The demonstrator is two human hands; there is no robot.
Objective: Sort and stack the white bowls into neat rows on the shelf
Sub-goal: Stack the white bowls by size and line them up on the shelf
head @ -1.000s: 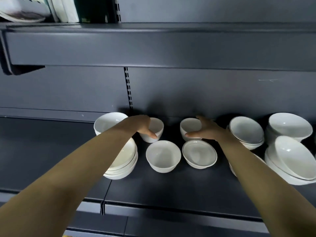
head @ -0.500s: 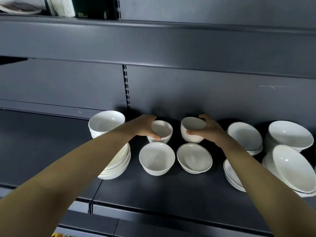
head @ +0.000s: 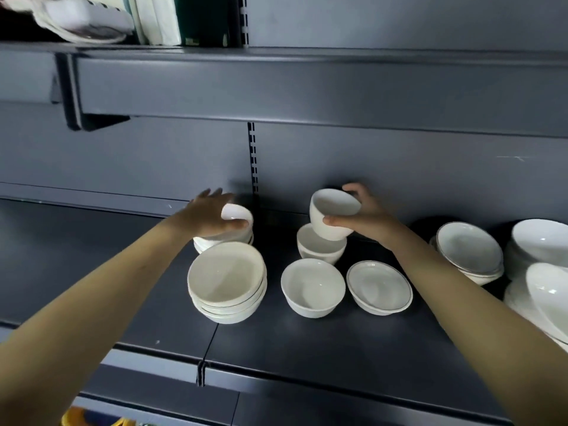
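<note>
On a dark shelf (head: 307, 348), the right grip (head: 368, 216) clasps a small bowl (head: 333, 215), thumb on its near wall and fingers behind. The bowl is tilted over a second bowl (head: 319, 249) by the back panel. The left grip (head: 209, 216) covers the top bowl (head: 238, 215) of a rear pile, thumb curled across its front. A taller stack (head: 227, 281) stands just before that pile. A lone bowl (head: 313, 287) and a dark-rimmed dish (head: 379, 287) sit in front of the held one. More stacks (head: 470, 252) crowd the right end.
</note>
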